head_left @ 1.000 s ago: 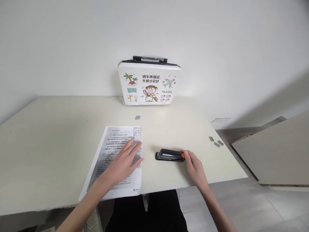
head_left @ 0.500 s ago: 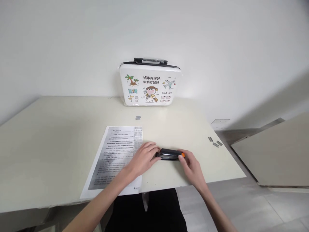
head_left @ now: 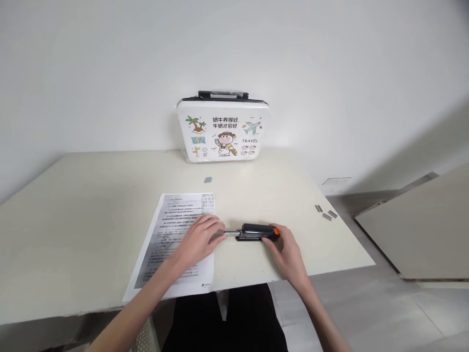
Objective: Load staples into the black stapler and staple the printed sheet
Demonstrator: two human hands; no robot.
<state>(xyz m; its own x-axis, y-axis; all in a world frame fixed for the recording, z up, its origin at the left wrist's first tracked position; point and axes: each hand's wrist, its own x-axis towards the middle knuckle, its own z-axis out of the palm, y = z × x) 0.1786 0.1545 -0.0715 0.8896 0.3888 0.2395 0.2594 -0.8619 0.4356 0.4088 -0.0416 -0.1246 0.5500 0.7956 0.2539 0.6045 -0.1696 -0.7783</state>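
Head camera shows both hands on the black stapler (head_left: 257, 231) with an orange rear cap, which lies flat on the cream table (head_left: 91, 215) directly before me. My right hand (head_left: 287, 250) is clenched around the orange end and pins it to the tabletop. My left hand (head_left: 200, 239) pinches the tip of the thin silver metal tray (head_left: 230, 233) that sticks out of the stapler's front, between the two grips.

Under the left palm lies the printed white sheet of paper (head_left: 172, 234); its lines are too small to read. Far beyond the grip, the white hard case with cartoon prints (head_left: 223, 128) stands against the wall. It reads "TRAVEL" beside a little plane, and above that "奶牛养得好, 牛奶才会好".

One grey staple strip (head_left: 208, 180) lies between the grip and the case. Three more loose staple strips (head_left: 325, 214) lie well off to the right of the right hand, near the table edge.

A second ago the left hand lay flat on the sheet. Half a second ago it covered the stapler's front and no silver tray showed; now the tray is out. The right hand has stayed at the orange end.
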